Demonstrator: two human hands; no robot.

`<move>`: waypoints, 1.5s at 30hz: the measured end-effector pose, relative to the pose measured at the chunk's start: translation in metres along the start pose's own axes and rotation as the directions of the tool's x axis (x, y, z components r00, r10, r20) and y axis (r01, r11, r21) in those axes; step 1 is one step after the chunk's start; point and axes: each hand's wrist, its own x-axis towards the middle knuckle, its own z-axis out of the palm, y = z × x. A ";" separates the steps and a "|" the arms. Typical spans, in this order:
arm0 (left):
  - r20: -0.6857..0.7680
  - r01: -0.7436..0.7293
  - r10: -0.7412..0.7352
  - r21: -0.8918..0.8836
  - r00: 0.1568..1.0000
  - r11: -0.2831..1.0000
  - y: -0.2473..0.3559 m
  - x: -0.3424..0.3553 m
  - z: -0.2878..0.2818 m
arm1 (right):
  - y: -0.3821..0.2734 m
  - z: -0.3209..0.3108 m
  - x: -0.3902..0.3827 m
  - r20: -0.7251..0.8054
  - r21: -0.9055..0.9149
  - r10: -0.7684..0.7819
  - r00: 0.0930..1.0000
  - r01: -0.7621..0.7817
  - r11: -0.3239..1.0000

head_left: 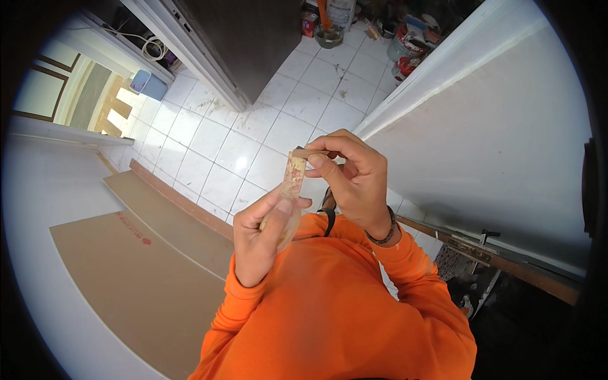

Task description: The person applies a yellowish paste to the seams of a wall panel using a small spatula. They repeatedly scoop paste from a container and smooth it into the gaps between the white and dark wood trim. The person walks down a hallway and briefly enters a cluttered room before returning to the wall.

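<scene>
My left hand (263, 231) is closed round a narrow, flat piece (294, 176) blotched with yellow and dark red. Its lower end, in my palm, is rounded, yellowish and translucent; I cannot tell its exact kind. My right hand (354, 174) pinches a short, thin brown strip (310, 154) that looks like wood, between thumb and fingers. This strip lies crosswise at the upper end of the blotched piece and seems to touch it. Both hands are in front of my orange top, above the tiled floor.
Brown boards (145, 272) lean along the left wall. Ahead, a dark door (247, 44) stands ajar. Buckets (405, 47) and other clutter crowd the far floor. A blue bin (149, 84) stands at far left. A large pale panel (481, 139) is close on my right.
</scene>
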 end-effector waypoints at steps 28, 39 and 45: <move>-0.077 -0.155 0.164 0.108 0.983 0.982 -0.002 -0.004 0.004 | 0.006 0.007 -0.003 -0.013 0.049 -0.009 1.000 0.009 0.999; -0.079 -0.160 0.165 0.067 0.983 0.985 -0.003 -0.007 0.005 | 0.004 0.007 -0.005 -0.016 0.076 -0.018 1.000 0.019 0.997; -0.129 -0.138 0.151 0.101 0.980 0.985 -0.007 -0.004 0.004 | 0.006 0.006 -0.015 0.079 0.013 0.024 0.997 -0.025 1.000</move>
